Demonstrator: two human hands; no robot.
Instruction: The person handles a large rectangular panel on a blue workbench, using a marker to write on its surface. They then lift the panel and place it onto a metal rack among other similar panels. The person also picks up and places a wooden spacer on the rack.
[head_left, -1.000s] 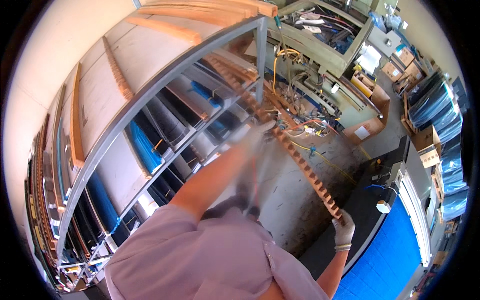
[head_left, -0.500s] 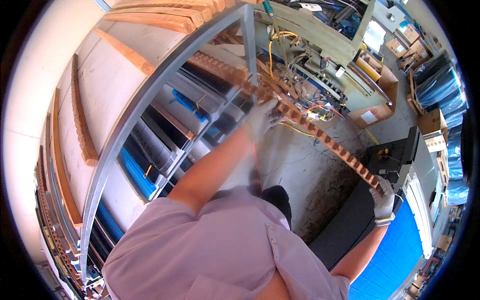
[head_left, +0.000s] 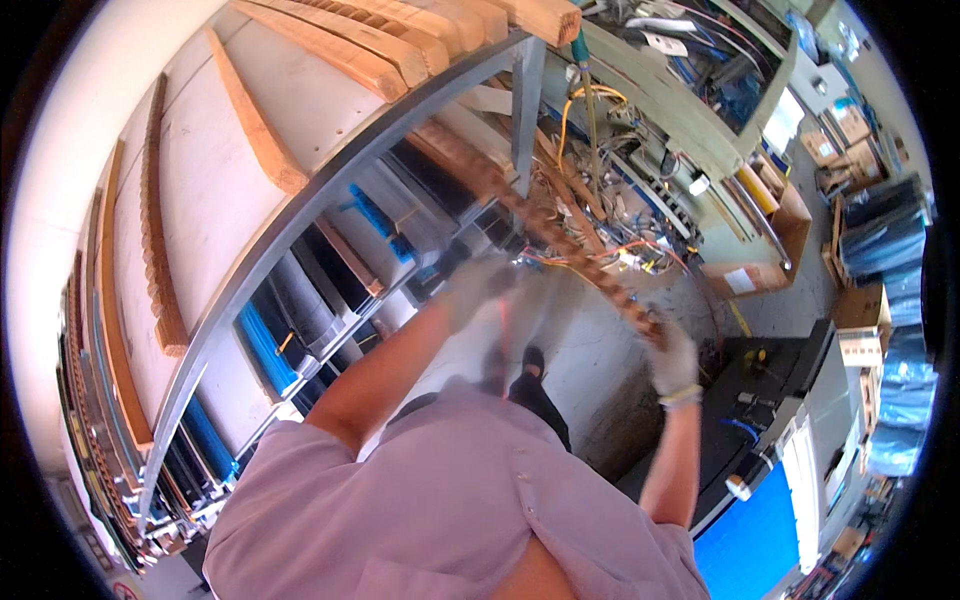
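Note:
My right hand [head_left: 672, 358], in a pale work glove, is closed on the near end of a long brown wooden strip [head_left: 560, 240] with notches along its edge. The strip slants away to the upper left, and its far part passes under the metal-framed table on the left, among shelved lengths. My left hand [head_left: 484, 288], gloved as well, is below the strip and apart from it, beside the shelf edge. Motion smears its fingers, so their state does not show. The near half of the strip is blurred too.
Wooden bars [head_left: 340, 45] and notched strips lie on the tabletop [head_left: 320, 115]. Its grey frame [head_left: 255, 240] runs close by my left arm. Cables and scraps [head_left: 640, 250] litter the floor ahead. A dark cabinet [head_left: 765, 375] stands at right, with a cardboard box [head_left: 790, 225] beyond it.
My right hand has moved left and slightly up, pushing the strip farther under the table. My left hand has let go of the strip and dropped down toward me.

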